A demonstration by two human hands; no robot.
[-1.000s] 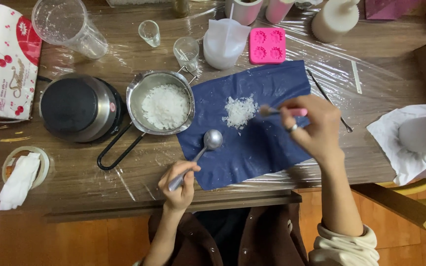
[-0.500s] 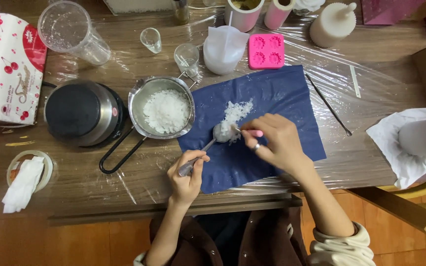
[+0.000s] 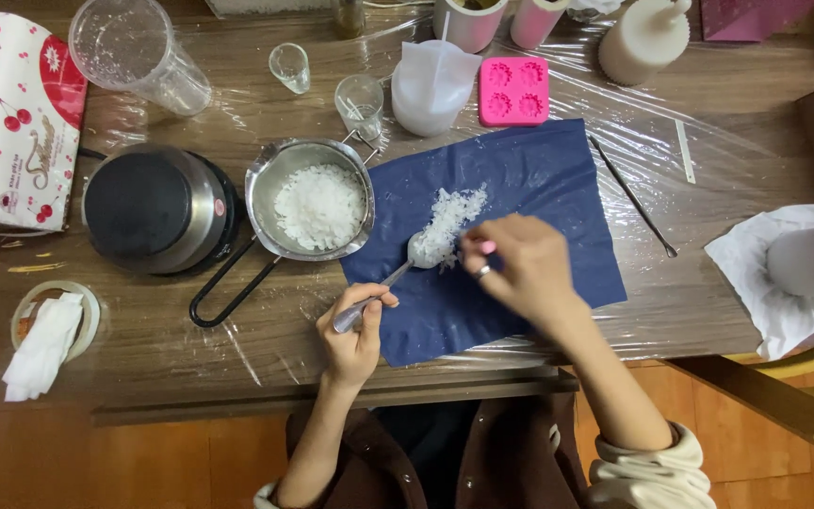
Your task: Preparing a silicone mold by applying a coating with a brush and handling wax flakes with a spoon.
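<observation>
The left hand (image 3: 355, 335) grips a metal spoon (image 3: 398, 273) by its handle end at frame centre, its bowl heaped with white wax flakes (image 3: 449, 219) on the blue cloth (image 3: 539, 179), while the right hand (image 3: 520, 269) pinches a small pink-tipped tool (image 3: 484, 247) beside them. The flakes look light, loose and easily spilled, best scooped rather than pinched. Left of them, a small saucepan (image 3: 266, 179) holds more flakes; the clear cups at upper left look empty

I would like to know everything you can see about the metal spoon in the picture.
The spoon looks like shiny silver metal, with a slim handle and a rounded bowl. The left hand grips the handle's lower end, so the spoon slants up to the right over the dark blue cloth. Its bowl is heaped with white flakes at the near edge of the loose pile on the cloth. The right hand is at the bowl with a small pink-tipped tool.
</observation>
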